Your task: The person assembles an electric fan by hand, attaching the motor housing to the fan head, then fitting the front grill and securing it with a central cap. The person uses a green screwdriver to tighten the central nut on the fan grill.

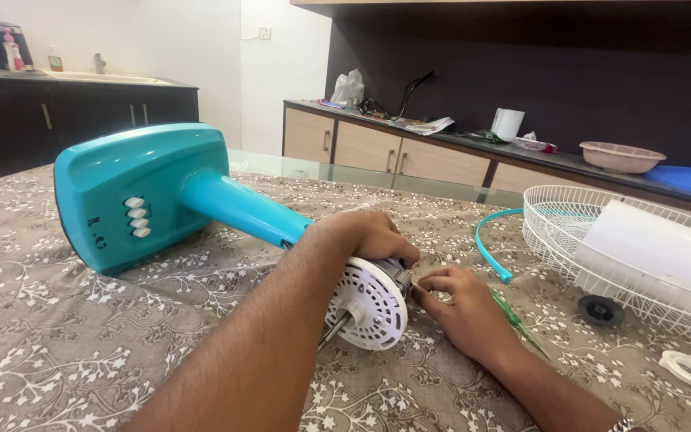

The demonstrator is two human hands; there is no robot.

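Observation:
A teal table fan body (pixel 145 188) lies on its side on the patterned tablecloth, base to the left. Its white vented motor housing (pixel 371 304) with a bare shaft faces me. My left hand (pixel 361 236) grips the top of the motor where the neck meets it. My right hand (pixel 461 304) holds a green-handled screwdriver (pixel 515 318), its tip against the right side of the motor.
At the right lies a white wire fan guard (pixel 601 240) with white blades in it, and a teal rim ring (pixel 485 244) beside it. Near them are a black round nut (pixel 601 310) and a white ring (pixel 689 370). Cabinets with clutter stand behind.

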